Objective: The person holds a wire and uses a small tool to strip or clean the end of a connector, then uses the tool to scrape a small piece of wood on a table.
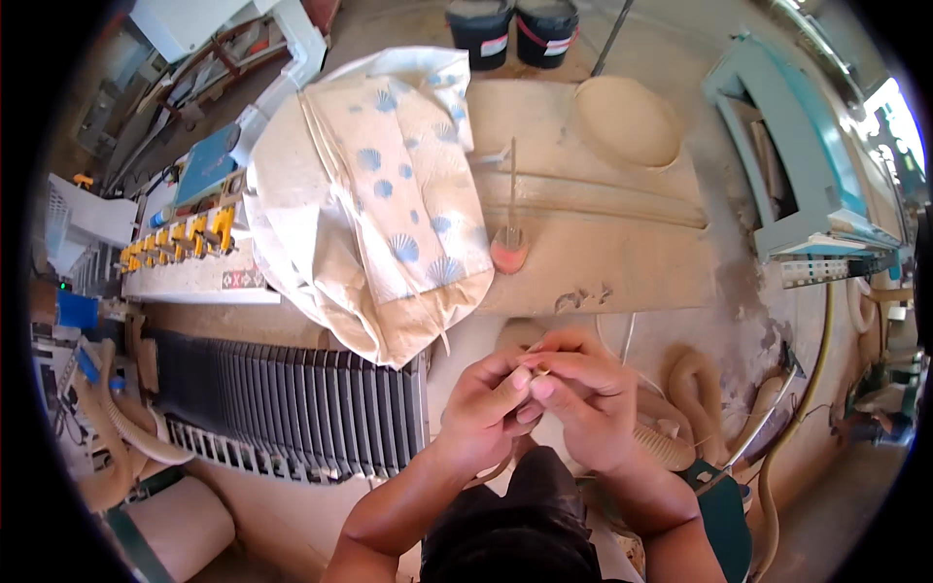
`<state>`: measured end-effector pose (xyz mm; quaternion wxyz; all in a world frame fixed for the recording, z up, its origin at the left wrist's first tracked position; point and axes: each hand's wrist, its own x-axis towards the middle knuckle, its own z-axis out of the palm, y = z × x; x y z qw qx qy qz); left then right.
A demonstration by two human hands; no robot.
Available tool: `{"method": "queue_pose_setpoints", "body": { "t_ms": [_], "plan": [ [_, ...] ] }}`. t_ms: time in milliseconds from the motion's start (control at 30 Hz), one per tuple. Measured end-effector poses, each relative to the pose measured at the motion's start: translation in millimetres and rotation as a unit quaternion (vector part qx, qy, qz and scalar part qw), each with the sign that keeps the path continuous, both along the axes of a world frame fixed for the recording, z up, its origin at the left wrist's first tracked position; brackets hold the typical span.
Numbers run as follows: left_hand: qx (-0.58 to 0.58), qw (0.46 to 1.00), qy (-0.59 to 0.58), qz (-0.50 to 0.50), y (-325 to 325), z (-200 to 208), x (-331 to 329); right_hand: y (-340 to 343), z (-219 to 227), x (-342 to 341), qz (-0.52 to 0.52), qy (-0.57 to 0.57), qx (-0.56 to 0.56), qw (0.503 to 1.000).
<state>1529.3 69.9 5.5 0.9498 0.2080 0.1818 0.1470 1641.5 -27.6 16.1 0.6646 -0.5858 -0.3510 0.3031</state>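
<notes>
Close together in front of my body, my left hand and my right hand meet at the fingertips. Both are closed in a pinch, thumbs side by side, around a small yellowish piece. Most of that piece is hidden by the fingers, so its kind does not show. Beyond my hands lies a large off-white cloth bag with blue shell prints, crumpled over the table's left part. To its right stands a small reddish cup with a thin stick upright in it.
The dusty brown tabletop carries a round disc. Dark finned slats run along my left, below a rail with yellow clamps. Hoses coil on the right floor near a teal machine. Black buckets stand behind.
</notes>
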Motion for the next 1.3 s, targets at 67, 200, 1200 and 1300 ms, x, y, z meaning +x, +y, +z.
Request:
{"method": "queue_pose_setpoints", "body": {
  "t_ms": [67, 200, 1200, 1300],
  "plan": [
    [0.016, 1.000, 0.015, -0.006, -3, 8, -24, -4, 11, -23, -0.013, 0.060, -0.008, 0.998],
    [0.055, 0.995, 0.081, -0.024, -19, 6, -82, -22, -1, -89, -0.039, 0.129, -0.014, 0.991],
    [0.166, 0.942, 0.136, -0.258, -147, 4, -86, -264, 16, -157, -0.359, 0.108, -0.007, 0.927],
    [0.262, 0.919, 0.101, -0.275, -174, 15, -78, -286, -9, -154, -0.398, -0.096, -0.013, 0.912]
  ]
}}
